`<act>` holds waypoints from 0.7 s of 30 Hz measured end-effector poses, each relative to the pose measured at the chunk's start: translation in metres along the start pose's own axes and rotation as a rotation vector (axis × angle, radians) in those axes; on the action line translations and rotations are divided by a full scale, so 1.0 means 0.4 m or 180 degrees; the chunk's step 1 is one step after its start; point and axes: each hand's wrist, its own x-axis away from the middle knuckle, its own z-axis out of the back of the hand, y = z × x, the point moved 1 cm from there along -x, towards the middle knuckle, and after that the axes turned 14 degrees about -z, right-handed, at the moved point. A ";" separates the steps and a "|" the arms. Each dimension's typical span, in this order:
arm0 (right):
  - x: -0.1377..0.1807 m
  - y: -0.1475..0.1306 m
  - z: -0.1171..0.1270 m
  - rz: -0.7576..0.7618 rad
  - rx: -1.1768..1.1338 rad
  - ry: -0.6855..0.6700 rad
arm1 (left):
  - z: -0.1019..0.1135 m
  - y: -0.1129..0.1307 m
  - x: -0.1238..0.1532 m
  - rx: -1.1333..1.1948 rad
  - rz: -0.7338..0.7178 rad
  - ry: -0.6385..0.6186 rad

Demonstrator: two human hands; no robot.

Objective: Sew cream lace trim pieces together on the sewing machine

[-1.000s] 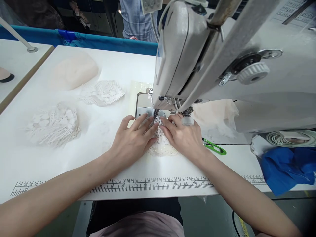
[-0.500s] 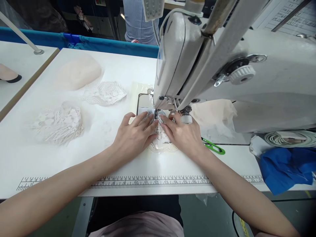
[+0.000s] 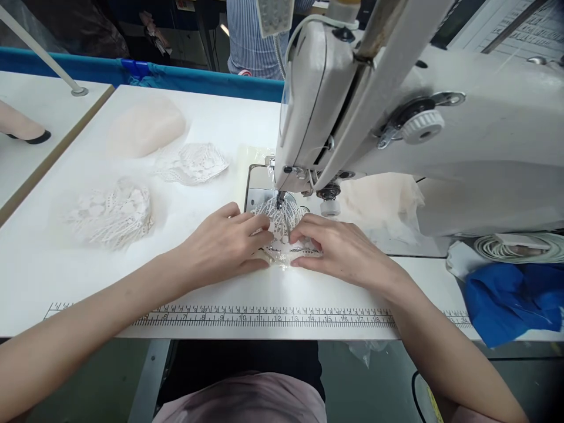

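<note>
A small white lace piece lies under the presser foot of the white sewing machine. My left hand presses on its left edge with fingers curled and pinched on the lace. My right hand grips its right edge, fingertips bent onto the fabric. Both hands sit just in front of the needle, a few centimetres apart.
Two lace stacks and a pale foam cup lie on the white table at left. A printed ruler runs along the front edge. Blue cloth and pale fabric lie at right. A person in a striped shirt stands behind.
Both hands have slid back toward me along the lace, away from the needle, and their fingers have curled from flat to pinched. More lace now shows under the presser foot.
</note>
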 end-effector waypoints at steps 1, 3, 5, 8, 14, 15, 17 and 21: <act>0.002 0.000 0.003 0.0032 -0.0116 -0.0078 | -0.001 -0.003 0.001 0.0037 -0.0043 -0.0065; 0.002 0.004 0.005 -0.0051 -0.0405 -0.0082 | -0.001 -0.006 -0.002 0.0226 0.0137 -0.0121; -0.001 0.011 0.002 -0.0325 -0.0896 -0.0113 | 0.008 -0.009 -0.011 0.0724 0.0616 -0.0135; -0.007 0.020 -0.004 -0.0704 -0.1860 -0.0139 | 0.038 -0.018 -0.028 0.1515 0.1347 -0.0142; -0.021 0.001 -0.006 -0.0492 -0.1434 0.0605 | 0.056 -0.061 -0.067 0.1618 0.1283 -0.0385; -0.022 -0.003 -0.008 -0.0425 -0.1231 0.0756 | 0.049 -0.068 -0.072 0.1654 0.1224 -0.0414; -0.023 -0.007 -0.016 -0.0308 -0.1003 0.1191 | 0.035 -0.084 -0.078 0.1766 0.1166 -0.0415; -0.027 -0.002 -0.034 -0.0037 -0.0962 0.2012 | 0.015 -0.110 -0.076 0.2217 0.1028 -0.0305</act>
